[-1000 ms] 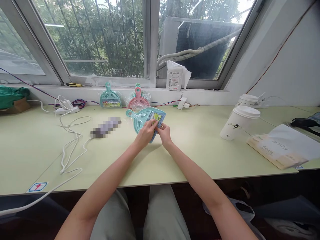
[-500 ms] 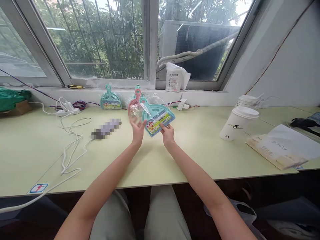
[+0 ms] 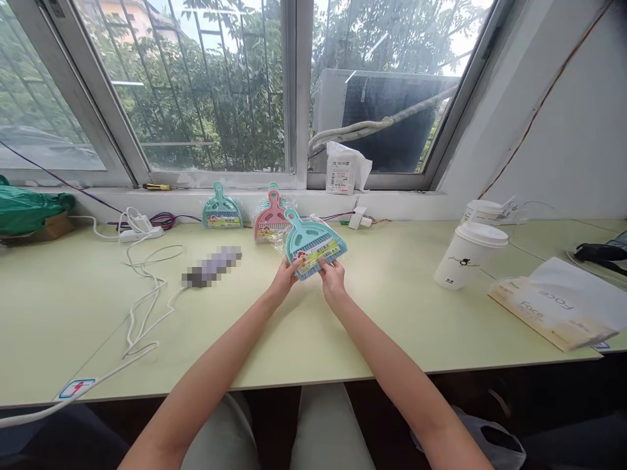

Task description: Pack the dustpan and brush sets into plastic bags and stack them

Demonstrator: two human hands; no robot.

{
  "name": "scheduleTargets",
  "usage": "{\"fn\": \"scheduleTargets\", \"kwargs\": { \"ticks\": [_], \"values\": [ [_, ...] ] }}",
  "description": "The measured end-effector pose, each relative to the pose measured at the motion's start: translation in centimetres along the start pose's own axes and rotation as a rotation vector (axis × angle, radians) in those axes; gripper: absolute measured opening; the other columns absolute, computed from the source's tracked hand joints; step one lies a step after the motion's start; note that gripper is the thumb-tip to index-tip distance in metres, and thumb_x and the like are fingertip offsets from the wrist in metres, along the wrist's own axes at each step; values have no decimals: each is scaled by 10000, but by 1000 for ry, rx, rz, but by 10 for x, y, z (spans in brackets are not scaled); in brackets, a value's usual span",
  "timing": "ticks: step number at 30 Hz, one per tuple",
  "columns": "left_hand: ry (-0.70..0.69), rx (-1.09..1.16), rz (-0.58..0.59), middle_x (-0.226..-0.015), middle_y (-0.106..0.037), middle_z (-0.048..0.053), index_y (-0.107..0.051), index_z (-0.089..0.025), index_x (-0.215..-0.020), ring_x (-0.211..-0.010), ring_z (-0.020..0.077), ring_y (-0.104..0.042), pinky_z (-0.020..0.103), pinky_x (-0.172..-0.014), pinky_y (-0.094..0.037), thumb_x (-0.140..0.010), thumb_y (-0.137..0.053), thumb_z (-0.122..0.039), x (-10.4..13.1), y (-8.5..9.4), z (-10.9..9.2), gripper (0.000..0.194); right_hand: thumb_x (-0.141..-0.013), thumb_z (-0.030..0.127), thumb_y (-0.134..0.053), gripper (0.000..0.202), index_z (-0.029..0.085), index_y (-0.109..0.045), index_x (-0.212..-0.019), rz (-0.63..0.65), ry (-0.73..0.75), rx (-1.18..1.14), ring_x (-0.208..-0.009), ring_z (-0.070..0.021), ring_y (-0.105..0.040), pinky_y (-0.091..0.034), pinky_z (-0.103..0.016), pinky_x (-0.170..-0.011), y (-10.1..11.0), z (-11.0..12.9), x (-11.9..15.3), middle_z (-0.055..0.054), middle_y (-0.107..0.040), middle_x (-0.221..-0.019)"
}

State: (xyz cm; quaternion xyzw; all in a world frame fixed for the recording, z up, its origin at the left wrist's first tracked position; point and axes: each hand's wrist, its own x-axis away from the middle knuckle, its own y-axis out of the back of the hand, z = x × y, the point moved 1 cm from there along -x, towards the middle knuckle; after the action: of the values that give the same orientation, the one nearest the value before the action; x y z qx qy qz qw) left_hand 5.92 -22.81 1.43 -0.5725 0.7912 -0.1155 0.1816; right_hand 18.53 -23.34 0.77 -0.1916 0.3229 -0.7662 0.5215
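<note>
A teal dustpan and brush set [image 3: 316, 245] in clear wrap, with a yellow-green label, is held tilted above the desk's middle. My left hand [image 3: 283, 281] grips its lower left corner, thumb on the label. On the lower edge my right hand [image 3: 333, 277] pinches it, thumb in front. Just behind it to the left, a pink dustpan set [image 3: 272, 215] in crinkled wrap leans upright, with teal handles showing behind. Another wrapped teal dustpan set [image 3: 222, 212] stands further left against the sill wall.
On the desk [image 3: 392, 313], a blurred-out object [image 3: 213, 266] and white cables lie left, near a power strip [image 3: 142, 232]. White cups [image 3: 465, 258] and a tissue packet [image 3: 553, 303] are on the right. A white package [image 3: 341, 171] sits on the sill.
My left hand has moved from the wrap near the pink set down to the held teal set's lower left corner. The view has tipped upward slightly.
</note>
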Motion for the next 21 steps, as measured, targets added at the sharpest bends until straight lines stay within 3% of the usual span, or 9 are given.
{"fn": "scheduleTargets", "kwargs": {
  "ticks": [4,7,12,16,19,21],
  "values": [
    [146,-68,128,-1369,-521,113,-472,-209,-1276,-1128,249,-605,393,-966,-478,-764,-717,-391,8,-2,-4,596,-653,221,-743,327,132,-600,-933,38,38,45,-910,-215,-668,-559,-366,-852,-1,4,2,-117,-686,-1009],
    [136,-81,199,-1386,-503,112,-428,-235,-1319,-1116,255,-609,419,-928,-500,-794,-673,-454,10,-5,-5,620,-658,239,-741,358,136,-592,-967,45,53,35,-927,-212,-666,-553,-360,-858,-1,6,3,-117,-683,-1028],
    [-34,-200,-20,-1316,-555,122,-505,-177,-1198,-1170,280,-548,401,-892,-518,-719,-726,-374,6,-3,-6,564,-683,197,-721,331,153,-588,-983,94,45,21,-973,-186,-654,-538,-327,-898,-4,5,2,-89,-679,-1042],
    [-76,-315,-108,-1181,-622,115,-552,-145,-1086,-1033,256,-594,349,-755,-558,-689,-707,-309,1,2,-7,457,-710,120,-656,175,141,-600,-875,137,-168,117,-886,-171,-668,-549,-314,-865,-1,10,-11,-76,-696,-934],
    [-13,-316,-171,-1117,-628,108,-527,-142,-1065,-834,201,-630,302,-566,-555,-685,-672,-260,-5,12,-12,424,-760,156,-630,108,110,-625,-857,277,-352,377,-834,-194,-674,-549,-354,-855,8,19,-22,-104,-696,-842],
    [20,-299,-224,-1038,-641,100,-510,-135,-1060,-700,166,-636,265,-489,-524,-686,-652,-226,-9,22,-17,410,-787,196,-616,127,98,-642,-863,363,-299,671,-842,-217,-671,-533,-402,-872,16,23,-27,-128,-688,-851]
  ]
}}
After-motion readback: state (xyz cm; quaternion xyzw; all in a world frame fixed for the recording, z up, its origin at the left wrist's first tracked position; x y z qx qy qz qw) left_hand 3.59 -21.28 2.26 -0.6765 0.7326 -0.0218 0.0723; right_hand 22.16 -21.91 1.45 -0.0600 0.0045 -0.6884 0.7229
